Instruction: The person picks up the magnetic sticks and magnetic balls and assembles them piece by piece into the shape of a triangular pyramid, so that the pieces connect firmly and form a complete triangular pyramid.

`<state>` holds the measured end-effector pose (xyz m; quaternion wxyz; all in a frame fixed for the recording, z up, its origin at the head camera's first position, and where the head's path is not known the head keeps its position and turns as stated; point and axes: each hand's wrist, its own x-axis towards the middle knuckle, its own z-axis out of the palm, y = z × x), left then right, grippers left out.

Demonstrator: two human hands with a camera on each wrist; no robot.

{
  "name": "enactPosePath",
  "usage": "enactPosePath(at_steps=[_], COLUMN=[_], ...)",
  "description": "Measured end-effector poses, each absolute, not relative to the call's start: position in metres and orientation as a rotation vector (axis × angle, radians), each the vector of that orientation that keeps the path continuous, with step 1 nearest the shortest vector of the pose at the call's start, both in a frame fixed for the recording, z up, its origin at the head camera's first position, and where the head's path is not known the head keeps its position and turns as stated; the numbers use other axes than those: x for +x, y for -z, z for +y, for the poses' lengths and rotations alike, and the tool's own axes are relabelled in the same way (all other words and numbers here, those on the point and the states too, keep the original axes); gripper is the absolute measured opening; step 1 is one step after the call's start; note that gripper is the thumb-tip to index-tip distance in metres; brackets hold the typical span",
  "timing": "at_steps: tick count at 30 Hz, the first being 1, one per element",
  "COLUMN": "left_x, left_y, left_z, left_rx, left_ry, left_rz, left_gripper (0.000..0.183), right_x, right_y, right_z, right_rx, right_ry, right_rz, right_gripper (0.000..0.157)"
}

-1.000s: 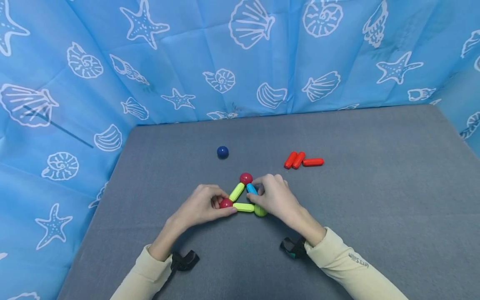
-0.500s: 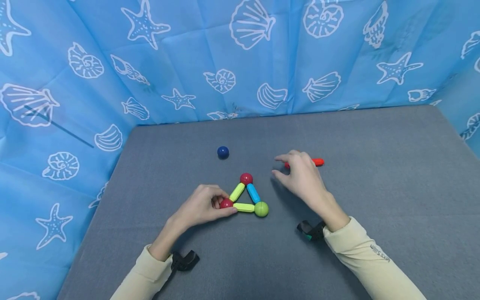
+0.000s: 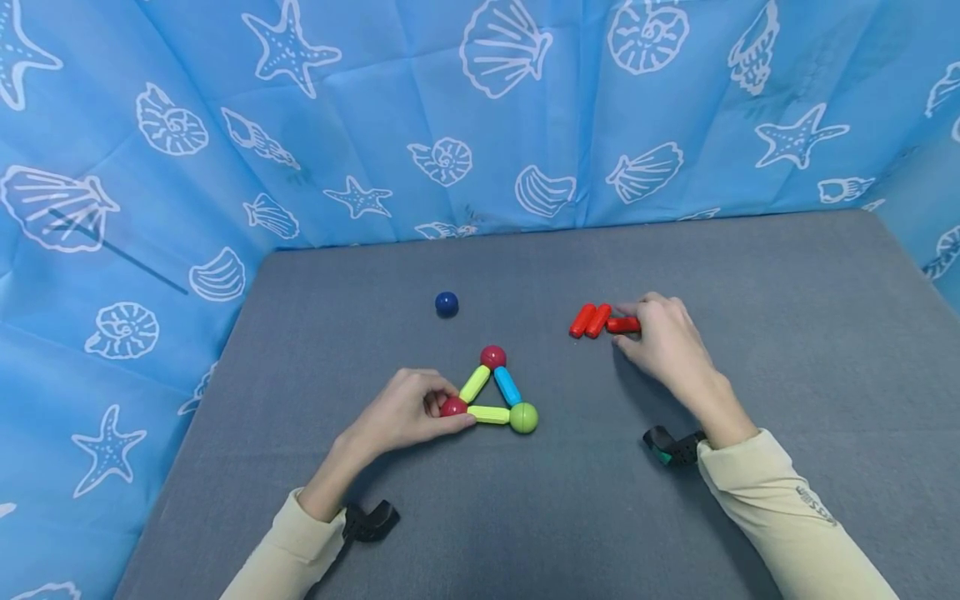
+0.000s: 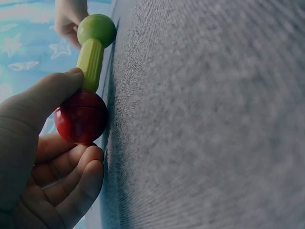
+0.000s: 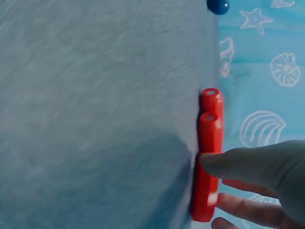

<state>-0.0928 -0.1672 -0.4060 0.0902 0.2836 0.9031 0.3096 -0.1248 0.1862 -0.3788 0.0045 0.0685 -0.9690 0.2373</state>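
In the head view, two yellow-green magnetic sticks (image 3: 475,384) and a blue stick (image 3: 507,386) form a triangle with balls at its corners. A red ball (image 3: 493,357) is at the far corner and a green ball (image 3: 523,417) at the near right. My left hand (image 3: 408,408) holds the near-left red ball (image 4: 82,117), its thumb reaching along the adjoining stick (image 4: 90,64). My right hand (image 3: 671,342) has thumb and fingers around a red magnetic stick (image 3: 622,325) lying crosswise; in the right wrist view the thumb overlaps this stick (image 5: 205,195).
Two more red sticks (image 3: 590,320) lie side by side just left of the right hand. A dark blue ball (image 3: 446,304) rests farther back on the grey table (image 3: 375,292). A blue curtain with white shells (image 3: 450,108) hangs behind and beside the table.
My right hand has left the blue stick of the triangle and moved right and away to the crosswise red stick. My left hand has stayed on the red ball.
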Motion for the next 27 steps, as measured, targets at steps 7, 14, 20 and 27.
enactPosePath(at_steps=[7, 14, 20, 27], left_x=[-0.093, -0.093, -0.094, -0.094], left_y=[0.406, 0.406, 0.406, 0.406], left_z=[-0.165, -0.163, -0.163, -0.161], left_rx=[0.825, 0.811, 0.816, 0.807], left_ry=[-0.9, -0.895, -0.9, -0.891], left_rz=[2.683, 2.677, 2.673, 2.668], left_gripper=[0.025, 0.025, 0.024, 0.025], right_x=[-0.12, -0.112, -0.102, -0.091], right_y=[0.385, 0.378, 0.369, 0.359], right_z=[0.19, 0.186, 0.172, 0.148], right_rx=[0.206, 0.187, 0.285, 0.383], right_ry=[-0.781, -0.852, -0.973, -1.121], right_rz=[-3.041, -3.052, -2.977, -2.915], right_gripper=[0.03, 0.031, 0.033, 0.032])
